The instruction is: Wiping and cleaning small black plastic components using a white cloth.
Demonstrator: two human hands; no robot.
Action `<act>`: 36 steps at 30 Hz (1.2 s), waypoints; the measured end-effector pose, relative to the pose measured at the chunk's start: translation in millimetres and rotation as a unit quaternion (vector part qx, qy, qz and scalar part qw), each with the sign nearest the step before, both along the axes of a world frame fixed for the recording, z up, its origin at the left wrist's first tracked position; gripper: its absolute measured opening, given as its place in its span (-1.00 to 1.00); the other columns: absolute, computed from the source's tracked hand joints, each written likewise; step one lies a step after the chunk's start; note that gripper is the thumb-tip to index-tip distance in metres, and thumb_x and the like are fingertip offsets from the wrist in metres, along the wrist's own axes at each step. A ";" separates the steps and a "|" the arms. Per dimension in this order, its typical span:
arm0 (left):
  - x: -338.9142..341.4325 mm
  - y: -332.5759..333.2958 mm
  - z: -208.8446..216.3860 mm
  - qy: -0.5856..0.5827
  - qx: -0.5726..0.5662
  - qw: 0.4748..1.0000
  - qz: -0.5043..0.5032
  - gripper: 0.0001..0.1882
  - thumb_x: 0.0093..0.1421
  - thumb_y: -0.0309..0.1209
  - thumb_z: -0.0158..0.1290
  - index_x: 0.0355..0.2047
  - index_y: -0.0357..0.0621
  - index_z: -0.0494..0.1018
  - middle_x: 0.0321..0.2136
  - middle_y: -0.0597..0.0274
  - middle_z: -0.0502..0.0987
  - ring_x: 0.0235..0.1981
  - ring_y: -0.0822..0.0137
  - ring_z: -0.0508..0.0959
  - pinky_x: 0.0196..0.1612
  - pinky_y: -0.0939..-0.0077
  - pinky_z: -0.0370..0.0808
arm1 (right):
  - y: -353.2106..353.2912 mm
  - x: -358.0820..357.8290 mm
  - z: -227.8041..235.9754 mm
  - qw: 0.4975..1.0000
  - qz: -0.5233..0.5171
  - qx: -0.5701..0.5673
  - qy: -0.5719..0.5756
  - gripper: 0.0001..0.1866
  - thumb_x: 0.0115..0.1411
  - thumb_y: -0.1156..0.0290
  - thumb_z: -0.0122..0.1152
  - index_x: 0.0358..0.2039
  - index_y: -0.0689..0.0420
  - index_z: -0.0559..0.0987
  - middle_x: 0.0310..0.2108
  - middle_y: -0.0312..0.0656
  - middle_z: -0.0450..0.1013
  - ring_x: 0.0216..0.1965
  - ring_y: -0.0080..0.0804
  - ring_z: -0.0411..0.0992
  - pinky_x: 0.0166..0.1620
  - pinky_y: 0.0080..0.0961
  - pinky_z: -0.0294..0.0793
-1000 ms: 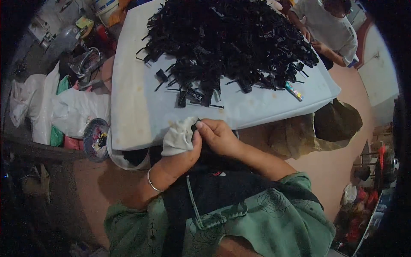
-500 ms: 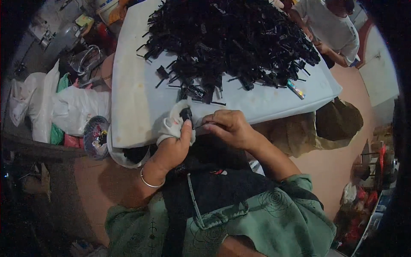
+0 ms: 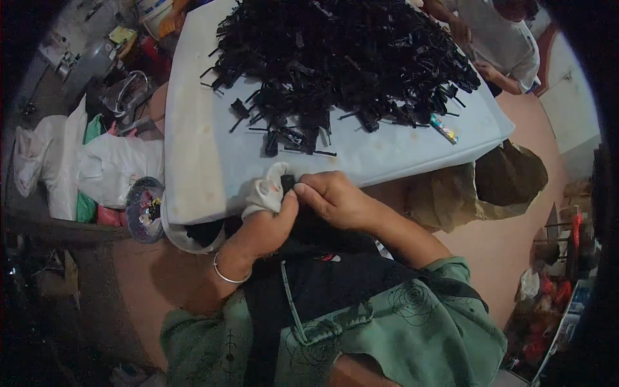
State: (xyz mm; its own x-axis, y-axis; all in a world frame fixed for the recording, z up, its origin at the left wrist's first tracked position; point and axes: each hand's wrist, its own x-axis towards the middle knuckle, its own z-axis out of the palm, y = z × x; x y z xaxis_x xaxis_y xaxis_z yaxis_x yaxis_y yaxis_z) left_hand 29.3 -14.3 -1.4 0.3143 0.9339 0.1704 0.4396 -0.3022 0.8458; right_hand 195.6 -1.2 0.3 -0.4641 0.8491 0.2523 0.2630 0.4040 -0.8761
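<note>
My left hand, with white cloth around its fingers, grips a small black plastic part at the table's near edge. The thumb presses against the part's near side. Close against it from the right, my right hand is closed in a pinch. Whatever its fingertips hold is hidden behind the thumb and knuckles. Beyond both hands a large heap of similar black parts, many with thin stems, covers much of the white-topped table.
A small shiny colourful packet lies by the heap's right edge. Left of the table stand a white tub, a clear bowl of scraps and white bags. A brown sack sits at right. Another person works across the far right corner.
My right hand has shifted slightly left and closed up against the black part. The left hand has turned a little, and the part sits more upright. The co-worker's hands have moved.
</note>
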 end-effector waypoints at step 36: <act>11.6 10.7 31.8 -0.108 -0.183 0.977 -0.033 -0.78 0.10 -0.44 -0.03 -0.24 -0.24 0.36 -0.47 0.31 0.45 -0.50 0.53 0.41 -0.48 0.64 0.37 | 3.1 4.8 -6.2 0.978 -0.106 -0.135 0.119 -0.80 0.16 0.42 0.02 -0.56 0.23 0.39 -0.63 -0.30 0.34 -0.47 -0.71 0.28 -0.45 -0.66 0.33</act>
State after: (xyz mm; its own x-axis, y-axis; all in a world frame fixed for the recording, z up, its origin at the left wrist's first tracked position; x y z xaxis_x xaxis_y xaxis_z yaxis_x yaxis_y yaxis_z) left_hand 40.9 -3.6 30.4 0.3701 0.9233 -0.1024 0.2289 0.0162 0.9733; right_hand 200.4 2.0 -5.8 -0.2252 0.9705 0.0857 0.0922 0.1088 -0.9898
